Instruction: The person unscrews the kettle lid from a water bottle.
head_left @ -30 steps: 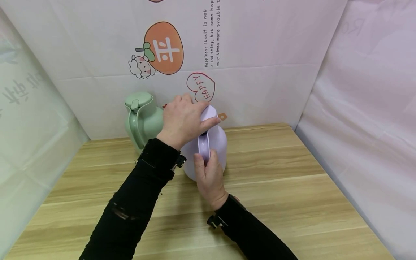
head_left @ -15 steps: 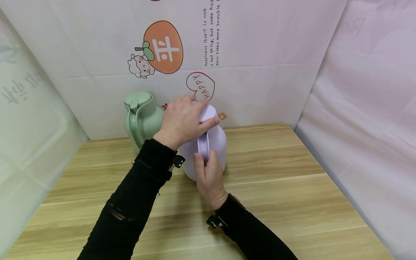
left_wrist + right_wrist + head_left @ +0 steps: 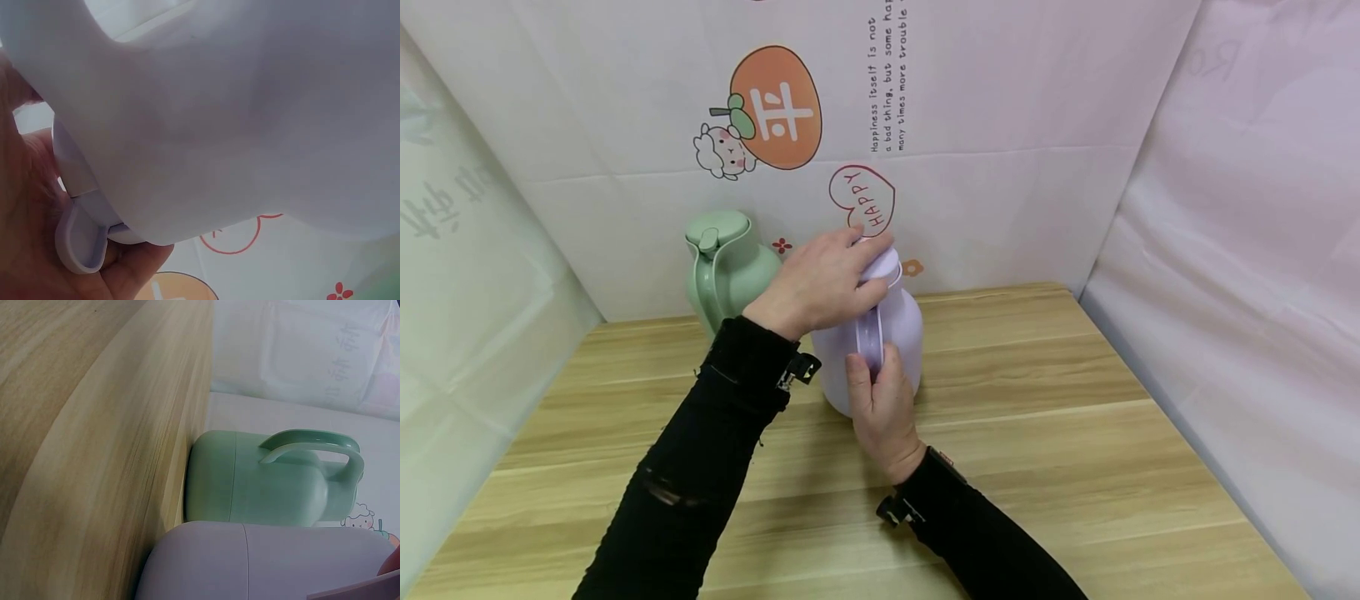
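A lilac thermos jug [image 3: 906, 333] stands upright on the wooden table. My left hand [image 3: 820, 283] lies over its top, fingers and thumb curled around the lid [image 3: 887, 267]. From below, the left wrist view has that hand [image 3: 25, 219] cupping the lid, whose small lever [image 3: 84, 247] sticks out between the fingers. Lower down, my right hand [image 3: 887, 417] grips the jug's handle [image 3: 869, 333], thumb along its near side. Part of the lid is hidden under the left hand. The right wrist view catches the jug's lower body [image 3: 194, 562].
Just left of the lilac jug stands a green thermos jug [image 3: 741, 271], its lid on and its handle toward me. A white printed cloth [image 3: 1000, 167] hangs behind the table [image 3: 1037, 433], with plain-looking cloth at both sides.
My left hand has turned slightly on the lid, its thumb drawing back to the left and its wrist shifting left. The right hand and both jugs stay put.
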The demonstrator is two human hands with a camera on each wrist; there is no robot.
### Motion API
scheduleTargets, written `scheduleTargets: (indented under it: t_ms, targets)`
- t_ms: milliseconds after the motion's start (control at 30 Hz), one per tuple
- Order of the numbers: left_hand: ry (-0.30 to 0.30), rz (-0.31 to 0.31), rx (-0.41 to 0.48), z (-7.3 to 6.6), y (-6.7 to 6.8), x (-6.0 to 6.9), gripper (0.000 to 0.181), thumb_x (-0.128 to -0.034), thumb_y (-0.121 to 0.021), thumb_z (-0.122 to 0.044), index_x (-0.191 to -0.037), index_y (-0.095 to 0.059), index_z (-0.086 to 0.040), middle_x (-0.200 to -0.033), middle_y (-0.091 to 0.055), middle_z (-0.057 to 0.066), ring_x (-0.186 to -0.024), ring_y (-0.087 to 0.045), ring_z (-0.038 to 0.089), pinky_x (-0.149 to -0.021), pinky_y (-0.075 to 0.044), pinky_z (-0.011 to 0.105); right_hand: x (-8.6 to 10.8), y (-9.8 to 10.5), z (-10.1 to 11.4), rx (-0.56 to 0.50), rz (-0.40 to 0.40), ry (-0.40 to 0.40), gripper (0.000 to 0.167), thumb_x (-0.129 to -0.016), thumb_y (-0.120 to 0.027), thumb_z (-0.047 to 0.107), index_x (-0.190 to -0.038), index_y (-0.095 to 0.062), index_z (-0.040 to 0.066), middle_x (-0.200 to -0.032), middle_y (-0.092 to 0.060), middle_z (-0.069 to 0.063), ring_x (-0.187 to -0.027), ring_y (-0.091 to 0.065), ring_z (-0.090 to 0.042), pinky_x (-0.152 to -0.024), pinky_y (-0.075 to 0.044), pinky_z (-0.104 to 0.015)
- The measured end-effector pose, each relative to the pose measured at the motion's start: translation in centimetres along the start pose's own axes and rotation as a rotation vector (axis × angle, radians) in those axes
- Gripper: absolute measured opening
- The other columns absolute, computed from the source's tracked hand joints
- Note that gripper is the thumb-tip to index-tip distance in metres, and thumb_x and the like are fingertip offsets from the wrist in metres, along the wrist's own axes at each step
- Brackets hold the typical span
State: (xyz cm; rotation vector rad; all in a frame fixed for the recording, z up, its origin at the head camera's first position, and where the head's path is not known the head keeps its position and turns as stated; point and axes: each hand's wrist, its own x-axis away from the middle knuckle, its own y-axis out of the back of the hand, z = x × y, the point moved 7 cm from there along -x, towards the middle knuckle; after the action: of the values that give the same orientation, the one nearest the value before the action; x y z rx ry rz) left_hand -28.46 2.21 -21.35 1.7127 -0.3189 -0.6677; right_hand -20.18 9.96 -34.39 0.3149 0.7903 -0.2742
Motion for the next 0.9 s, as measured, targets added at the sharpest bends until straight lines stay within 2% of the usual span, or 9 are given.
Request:
scheduleTargets:
  t_ms: [167, 433, 700, 900]
  targets:
    - [0.002, 0.001, -0.004, 0.05, 0.09, -0.09, 0.062, -0.095, -0.049, -0.04, -0.155, -0.051, -0.026, -0.153, -0.053, 0.015, -0.134, -0.055, 0.032, -0.105, -0.048, 0.048, -0.01, -0.01, -0.05, 0.006, -0.003, -0.001, 0.049, -0.112, -0.043, 0.045, -0.11, -0.051, -0.003, -0.085, -0.06, -0.013, -0.075, -0.061, -0.025, -0.063, -0.049, -0.036]
    - [-0.017, -0.036, -0.041, -0.11, 0.23, -0.13, 0.058, -0.0999, -0.051, -0.043, -0.153, -0.054, -0.022, -0.147, -0.059, 0.013, -0.128, -0.059, 0.032, -0.101, -0.051, 0.046, -0.04, -0.04, 0.01, -0.021, 0.0, 0.01, 0.041, -0.112, -0.047, 0.039, -0.109, -0.051, -0.001, -0.087, -0.062, -0.013, -0.075, -0.061, -0.023, -0.064, -0.05, -0.035]
    - [0.017, -0.065, -0.041, 0.0, 0.29, -0.07, 0.058, -0.0996, -0.055, -0.052, -0.151, -0.057, -0.024, -0.139, -0.064, 0.012, -0.121, -0.06, 0.032, -0.093, -0.052, 0.047, -0.03, -0.05, 0.0, -0.026, 0.006, 0.01, 0.039, -0.112, -0.047, 0.038, -0.112, -0.051, -0.001, -0.089, -0.063, -0.014, -0.076, -0.063, -0.023, -0.064, -0.051, -0.035]
    - [0.042, -0.081, -0.035, 0.21, 0.38, -0.06, 0.062, -0.0982, -0.057, -0.058, -0.149, -0.059, -0.023, -0.138, -0.064, 0.013, -0.125, -0.059, 0.033, -0.097, -0.05, 0.048, -0.01, -0.07, -0.08, -0.023, 0.006, 0.012, 0.04, -0.112, -0.046, 0.038, -0.111, -0.051, -0.001, -0.088, -0.063, -0.014, -0.076, -0.062, -0.023, -0.064, -0.051, -0.035]
